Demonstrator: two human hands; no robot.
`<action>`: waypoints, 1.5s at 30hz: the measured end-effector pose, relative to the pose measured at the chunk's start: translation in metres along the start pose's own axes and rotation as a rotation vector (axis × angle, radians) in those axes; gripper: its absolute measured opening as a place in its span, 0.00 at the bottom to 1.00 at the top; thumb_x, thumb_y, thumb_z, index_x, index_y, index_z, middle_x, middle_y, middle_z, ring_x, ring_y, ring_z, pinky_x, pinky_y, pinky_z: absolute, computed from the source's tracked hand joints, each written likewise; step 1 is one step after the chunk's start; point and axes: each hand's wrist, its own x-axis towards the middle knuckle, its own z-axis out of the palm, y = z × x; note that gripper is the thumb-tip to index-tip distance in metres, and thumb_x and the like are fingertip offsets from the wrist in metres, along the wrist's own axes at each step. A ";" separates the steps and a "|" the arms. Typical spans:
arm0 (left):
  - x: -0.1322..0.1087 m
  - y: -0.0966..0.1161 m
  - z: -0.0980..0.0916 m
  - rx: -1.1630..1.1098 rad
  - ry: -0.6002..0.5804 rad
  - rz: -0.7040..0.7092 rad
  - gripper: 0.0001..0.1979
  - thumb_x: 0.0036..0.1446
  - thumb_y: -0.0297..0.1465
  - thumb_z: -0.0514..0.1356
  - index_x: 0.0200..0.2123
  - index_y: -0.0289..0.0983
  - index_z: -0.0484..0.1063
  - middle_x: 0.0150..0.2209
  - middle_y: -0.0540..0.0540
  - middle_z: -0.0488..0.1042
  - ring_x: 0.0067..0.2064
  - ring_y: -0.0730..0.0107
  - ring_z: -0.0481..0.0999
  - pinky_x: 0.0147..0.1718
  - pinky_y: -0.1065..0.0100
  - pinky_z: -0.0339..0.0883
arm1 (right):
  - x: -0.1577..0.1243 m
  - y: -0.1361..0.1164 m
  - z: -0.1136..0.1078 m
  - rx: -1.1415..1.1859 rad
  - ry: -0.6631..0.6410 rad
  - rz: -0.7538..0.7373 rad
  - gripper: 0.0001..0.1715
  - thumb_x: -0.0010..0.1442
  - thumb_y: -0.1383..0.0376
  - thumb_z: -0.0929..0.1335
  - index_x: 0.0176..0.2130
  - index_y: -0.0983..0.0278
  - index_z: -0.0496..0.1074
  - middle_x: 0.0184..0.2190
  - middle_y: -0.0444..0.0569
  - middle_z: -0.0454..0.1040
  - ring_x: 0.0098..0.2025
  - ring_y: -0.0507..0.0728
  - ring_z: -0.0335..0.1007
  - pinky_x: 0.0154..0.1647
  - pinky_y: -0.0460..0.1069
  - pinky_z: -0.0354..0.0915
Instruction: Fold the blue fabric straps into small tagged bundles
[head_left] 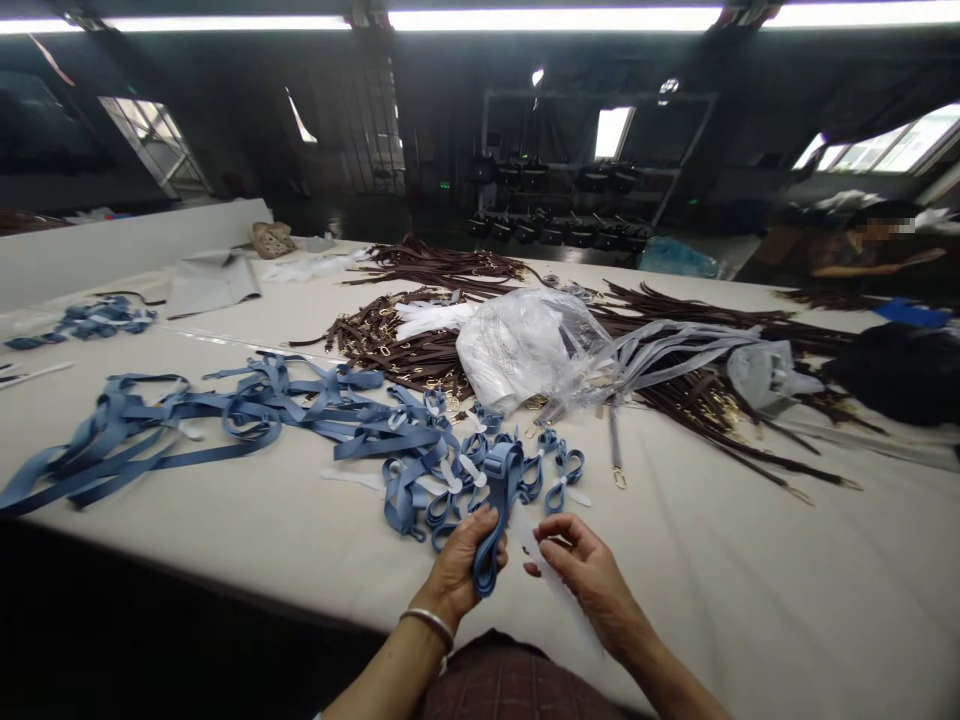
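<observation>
Just right of both hands (465, 562) (589, 575), open tabletop (772, 560).

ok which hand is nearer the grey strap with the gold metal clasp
Right: the right hand is this side of the grey strap; the left hand is farther left, holding a folded blue fabric strap.

Light was cast by glaring overhead tubes (555, 19), and the windows (613, 133) were blown out to white, while the background (442, 120) was sunk in darkness. The table (750, 570) was bowed by wide-angle distortion; a pale strip (556, 580) was blurred.
</observation>
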 end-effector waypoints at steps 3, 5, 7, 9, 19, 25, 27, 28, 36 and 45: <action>-0.001 -0.005 0.002 0.090 0.034 0.059 0.20 0.42 0.34 0.74 0.34 0.35 0.69 0.22 0.55 0.68 0.20 0.82 0.65 0.19 0.78 0.61 | -0.004 0.011 0.006 0.126 -0.012 0.127 0.32 0.44 0.53 0.79 0.45 0.60 0.69 0.43 0.46 0.72 0.36 0.55 0.73 0.36 0.51 0.72; -0.003 -0.008 0.003 0.168 0.045 0.101 0.21 0.41 0.37 0.74 0.33 0.34 0.70 0.21 0.55 0.68 0.19 0.82 0.64 0.20 0.78 0.60 | -0.010 0.013 0.008 0.188 -0.091 0.201 0.31 0.45 0.52 0.78 0.44 0.63 0.70 0.39 0.47 0.73 0.36 0.54 0.72 0.36 0.50 0.71; -0.004 -0.010 0.005 0.252 0.059 0.146 0.23 0.39 0.41 0.74 0.32 0.34 0.71 0.20 0.55 0.67 0.19 0.82 0.63 0.19 0.78 0.57 | -0.015 0.013 0.010 0.282 -0.175 0.264 0.29 0.49 0.48 0.76 0.41 0.66 0.71 0.36 0.50 0.74 0.36 0.55 0.74 0.38 0.51 0.71; -0.005 -0.012 0.006 0.342 0.075 0.187 0.23 0.38 0.43 0.74 0.31 0.34 0.72 0.20 0.55 0.66 0.18 0.82 0.61 0.18 0.78 0.53 | -0.018 0.013 0.009 0.356 -0.217 0.293 0.31 0.50 0.45 0.74 0.41 0.67 0.71 0.37 0.52 0.75 0.37 0.56 0.75 0.40 0.52 0.72; -0.006 -0.017 0.019 0.960 -0.001 0.459 0.05 0.51 0.32 0.65 0.29 0.36 0.80 0.39 0.45 0.74 0.36 0.69 0.70 0.34 0.73 0.61 | -0.003 0.023 -0.007 0.301 -0.107 0.357 0.30 0.42 0.51 0.79 0.36 0.66 0.69 0.27 0.44 0.72 0.22 0.47 0.64 0.24 0.45 0.66; -0.002 -0.024 0.026 1.059 0.049 0.435 0.06 0.53 0.32 0.62 0.30 0.37 0.79 0.30 0.48 0.71 0.32 0.68 0.67 0.33 0.70 0.59 | -0.012 0.022 -0.018 0.403 -0.183 0.332 0.29 0.49 0.50 0.76 0.42 0.65 0.70 0.33 0.48 0.74 0.29 0.50 0.69 0.30 0.46 0.69; -0.002 -0.025 0.027 1.056 0.058 0.432 0.05 0.51 0.31 0.63 0.30 0.37 0.79 0.37 0.46 0.72 0.35 0.67 0.68 0.35 0.70 0.60 | -0.009 0.031 -0.026 0.296 -0.152 0.312 0.30 0.46 0.52 0.77 0.43 0.65 0.70 0.35 0.47 0.73 0.28 0.48 0.67 0.26 0.44 0.66; -0.002 -0.025 0.028 1.057 0.055 0.440 0.05 0.50 0.31 0.64 0.29 0.37 0.80 0.42 0.44 0.72 0.37 0.66 0.69 0.36 0.70 0.60 | -0.006 0.037 -0.030 0.252 -0.109 0.315 0.31 0.45 0.52 0.78 0.43 0.65 0.71 0.35 0.47 0.73 0.26 0.48 0.65 0.24 0.44 0.63; 0.000 -0.036 0.029 1.137 0.036 0.293 0.12 0.45 0.30 0.67 0.37 0.36 0.78 0.25 0.54 0.69 0.28 0.73 0.64 0.26 0.71 0.53 | 0.026 0.079 -0.042 0.253 0.059 0.257 0.27 0.36 0.54 0.79 0.33 0.61 0.69 0.22 0.39 0.64 0.24 0.50 0.61 0.20 0.44 0.54; -0.001 -0.046 0.024 1.072 -0.139 0.287 0.47 0.38 0.30 0.73 0.63 0.45 0.61 0.31 0.55 0.71 0.31 0.72 0.68 0.32 0.72 0.59 | 0.048 0.093 -0.038 -0.228 -0.238 0.075 0.25 0.44 0.39 0.71 0.33 0.53 0.73 0.17 0.43 0.63 0.21 0.57 0.65 0.18 0.51 0.61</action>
